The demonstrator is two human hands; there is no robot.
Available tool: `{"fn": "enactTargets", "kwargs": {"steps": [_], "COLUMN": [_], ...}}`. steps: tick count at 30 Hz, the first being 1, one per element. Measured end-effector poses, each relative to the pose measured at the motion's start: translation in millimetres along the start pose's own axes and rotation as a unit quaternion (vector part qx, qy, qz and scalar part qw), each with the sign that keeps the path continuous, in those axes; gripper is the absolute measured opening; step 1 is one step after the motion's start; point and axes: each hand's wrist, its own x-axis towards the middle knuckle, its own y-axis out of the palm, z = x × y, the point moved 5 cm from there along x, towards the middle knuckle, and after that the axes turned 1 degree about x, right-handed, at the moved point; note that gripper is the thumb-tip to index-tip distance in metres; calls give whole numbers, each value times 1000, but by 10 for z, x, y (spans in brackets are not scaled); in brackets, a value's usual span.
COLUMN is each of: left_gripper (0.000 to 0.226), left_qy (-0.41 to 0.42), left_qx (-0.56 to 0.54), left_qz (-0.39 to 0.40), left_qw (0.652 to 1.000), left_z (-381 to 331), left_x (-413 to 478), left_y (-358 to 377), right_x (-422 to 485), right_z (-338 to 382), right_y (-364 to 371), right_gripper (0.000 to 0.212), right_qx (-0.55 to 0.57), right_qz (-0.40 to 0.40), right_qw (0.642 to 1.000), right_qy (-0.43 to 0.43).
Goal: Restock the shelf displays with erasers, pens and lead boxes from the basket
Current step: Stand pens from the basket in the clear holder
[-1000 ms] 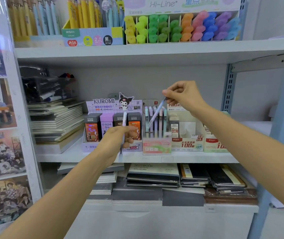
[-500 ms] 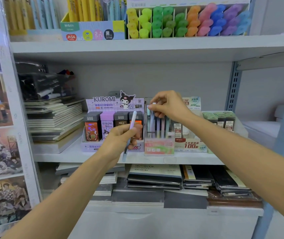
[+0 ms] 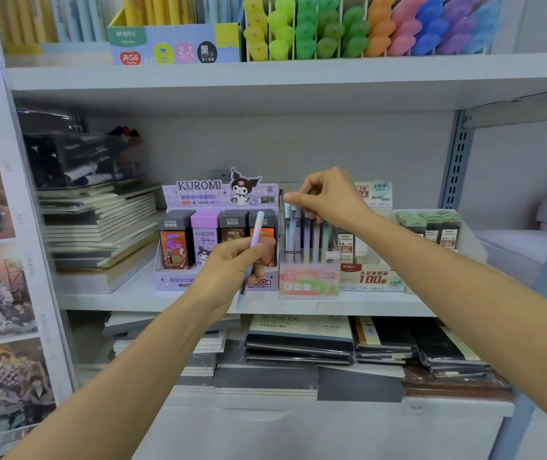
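Head view: left hand (image 3: 228,270) grips a lilac-blue pen (image 3: 256,227); right hand (image 3: 328,197) pinches pastel pens (image 3: 302,237) standing in the display box (image 3: 308,283).

**A:** Your left hand (image 3: 228,267) grips a lilac-to-blue pen (image 3: 254,234). You hold it tilted, its upper end in front of the lead boxes (image 3: 174,240) in the Kuromi display (image 3: 199,190).

**B:** Your right hand (image 3: 328,194) is over the clear pen box (image 3: 308,280) just right of that display. Your thumb and curled fingers are at the tops of the upright pens (image 3: 302,234). Whether you pinch one, I cannot tell.

**A:** Just right of the pen box you have a second lead display (image 3: 371,277), marked 100.

**B:** All three stand on the middle shelf (image 3: 132,297). Stacked notebooks (image 3: 99,224) lie at its left end, and bright highlighters (image 3: 365,28) line the shelf above you.
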Motion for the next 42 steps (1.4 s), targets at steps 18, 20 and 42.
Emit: {"fn": "enactTargets", "kwargs": {"steps": [18, 20, 42], "left_gripper": [15, 15, 23], "left_qy": [12, 18, 142], "left_qx": [12, 24, -88], "left_qz": [39, 52, -103], "left_qw": [999, 998, 981], "left_z": [-145, -177, -465], "left_x": [-92, -111, -136], "left_y": [98, 179, 328], "right_x": [-272, -364, -677], "right_z": [237, 226, -221], "right_y": [-16, 31, -352], "right_gripper": [22, 17, 27], "right_qx": [151, 176, 85], "right_qz": [122, 182, 211], "right_qw": [980, 967, 974], "right_qy": [-40, -39, 15]}}
